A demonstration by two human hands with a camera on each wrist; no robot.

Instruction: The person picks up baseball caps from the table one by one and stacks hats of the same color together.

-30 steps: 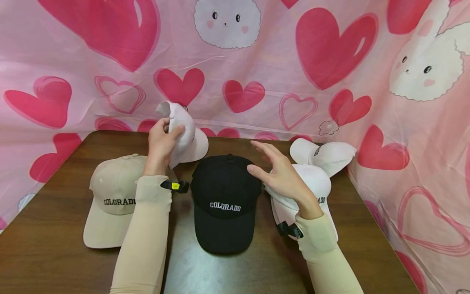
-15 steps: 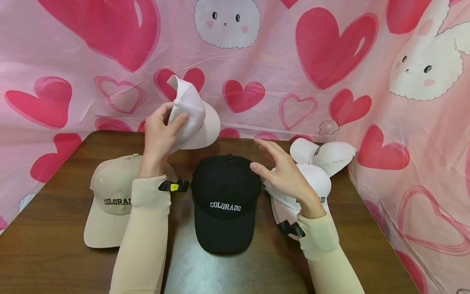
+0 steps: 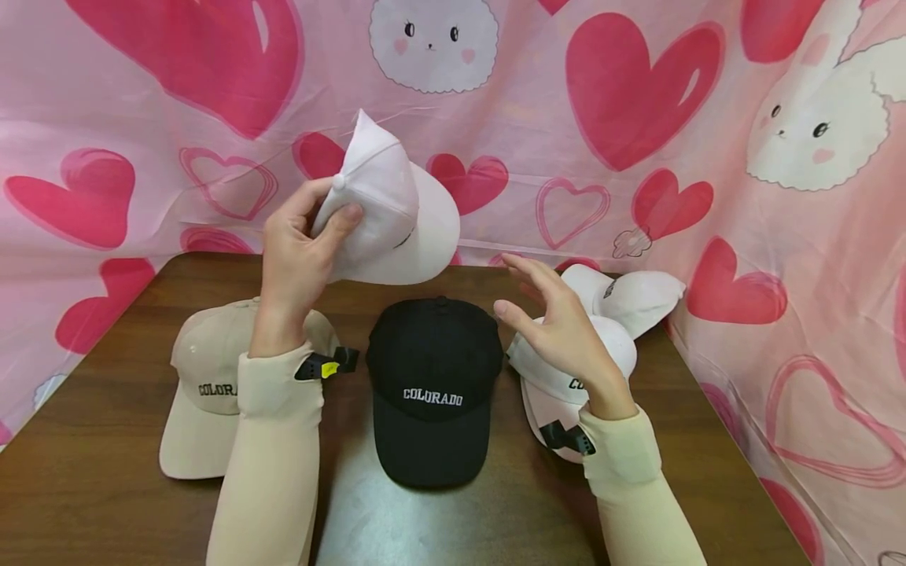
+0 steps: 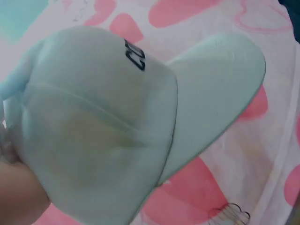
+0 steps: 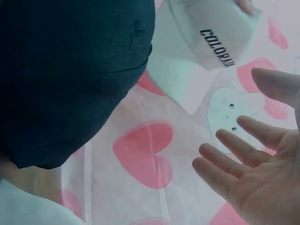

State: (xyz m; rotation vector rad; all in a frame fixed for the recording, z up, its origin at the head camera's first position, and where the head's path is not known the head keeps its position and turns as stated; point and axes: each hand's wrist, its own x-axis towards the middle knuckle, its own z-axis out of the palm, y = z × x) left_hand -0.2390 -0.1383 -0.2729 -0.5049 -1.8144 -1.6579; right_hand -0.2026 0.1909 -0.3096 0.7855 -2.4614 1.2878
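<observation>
A white baseball cap (image 3: 382, 200) hangs in the air above the back of the table, tilted with its brim to the right. My left hand (image 3: 297, 251) pinches it at the crown, thumb on the near side; the other fingers are partly hidden behind the cap. In the left wrist view the cap (image 4: 98, 122) fills much of the frame, part of its black lettering showing. My right hand (image 3: 559, 330) hovers in front of another white cap (image 3: 616, 346), fingers apart and holding nothing. In the right wrist view that hand (image 5: 258, 168) has its fingers extended.
A black cap (image 3: 432, 448) lettered COLORADO sits mid-table. To its left lies a beige cap (image 3: 201, 432), partly behind my left forearm. One more white cap (image 3: 644, 299) lies at the back right of the brown table (image 3: 396, 523). Pink heart-patterned cloth (image 3: 538, 118) hangs behind.
My left hand has lifted the white cap off the back of the table, moving it up and to the right. My right hand has shifted slightly right.
</observation>
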